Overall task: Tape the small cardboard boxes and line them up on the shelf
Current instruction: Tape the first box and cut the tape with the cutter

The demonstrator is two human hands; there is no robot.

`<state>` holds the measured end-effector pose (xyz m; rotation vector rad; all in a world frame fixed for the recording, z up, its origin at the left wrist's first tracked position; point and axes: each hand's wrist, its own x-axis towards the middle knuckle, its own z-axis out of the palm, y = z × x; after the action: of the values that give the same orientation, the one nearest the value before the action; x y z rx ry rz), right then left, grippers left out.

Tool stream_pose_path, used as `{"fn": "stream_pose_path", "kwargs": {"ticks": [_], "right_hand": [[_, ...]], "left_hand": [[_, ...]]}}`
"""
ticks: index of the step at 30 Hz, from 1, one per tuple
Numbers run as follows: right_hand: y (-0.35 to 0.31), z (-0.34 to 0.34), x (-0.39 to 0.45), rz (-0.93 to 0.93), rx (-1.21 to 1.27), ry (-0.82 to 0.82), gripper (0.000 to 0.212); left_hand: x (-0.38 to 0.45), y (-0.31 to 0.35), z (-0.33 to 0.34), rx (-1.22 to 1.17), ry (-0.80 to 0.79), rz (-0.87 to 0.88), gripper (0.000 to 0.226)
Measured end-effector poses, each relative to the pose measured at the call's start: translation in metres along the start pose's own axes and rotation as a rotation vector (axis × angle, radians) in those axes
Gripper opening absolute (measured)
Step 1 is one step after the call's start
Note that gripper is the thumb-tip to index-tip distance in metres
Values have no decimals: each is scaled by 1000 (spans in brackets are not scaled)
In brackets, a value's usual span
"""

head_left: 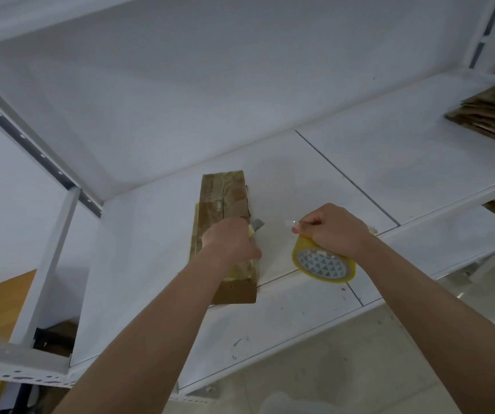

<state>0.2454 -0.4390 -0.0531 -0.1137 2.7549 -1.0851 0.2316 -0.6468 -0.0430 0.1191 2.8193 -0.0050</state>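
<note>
Fingers of the left hand are curled round a small yellow-and-grey cutter, whose grey tip pokes out just beside the right edge of the cardboard box; the rest of the tool is buried in the grip and hard to make out. That long, narrow box lies flat on the white shelf, its far end toward the back panel, its near end close to the shelf's front lip, and the left hand and forearm cover a good part of its middle. Its flaps are closed, so nothing inside shows, and glossy clear tape crosses the top near the far end and again near the hand (the near wrap looks crinkled and yellowish). To the right, the right hand grasps a roll of yellowish tape with a patterned core, the roll standing tilted with its lower rim touching the shelf near the front edge; finger and thumb pinch a clear tape end that reaches toward the cutter tip, though its thin strip is nearly invisible against the white. Farther right, at the frame's edge, a stack of flattened cardboard rests on the same shelf, cut off by the border.
</note>
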Motion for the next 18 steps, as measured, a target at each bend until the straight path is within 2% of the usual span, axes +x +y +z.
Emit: {"fn": "stream_pose_path", "kwargs": {"ticks": [1, 3, 5, 6, 8, 10, 12, 16, 18], "right_hand": [[-1, -2, -1, -5, 9, 16, 30], [-2, -4, -2, -23, 53, 42, 30], [-6, -5, -3, -52, 94, 63, 30], [-8, -5, -3, -68, 105, 68, 30], [-13, -5, -3, -96, 115, 70, 30], [-17, -4, -3, -118, 101, 83, 30], [-18, -2, -2, -128, 66, 117, 32], [-21, 9, 2, -124, -31, 272, 41], [-25, 14, 4, -141, -39, 375, 35]], "left_hand": [[-1, -3, -2, -73, 5, 16, 47], [-5, -9, -5, -391, 82, 27, 38], [-13, -6, -9, -803, 245, -2, 55], [-18, 0, -12, -928, 311, 12, 62], [-25, 12, -15, -1033, 294, 83, 55], [-28, 23, -14, -1081, 227, 118, 33], [-30, 26, -14, -1125, 237, 114, 20], [-40, 33, -10, -1324, 236, 30, 18], [-45, 37, -7, -1450, 191, -55, 20]]}}
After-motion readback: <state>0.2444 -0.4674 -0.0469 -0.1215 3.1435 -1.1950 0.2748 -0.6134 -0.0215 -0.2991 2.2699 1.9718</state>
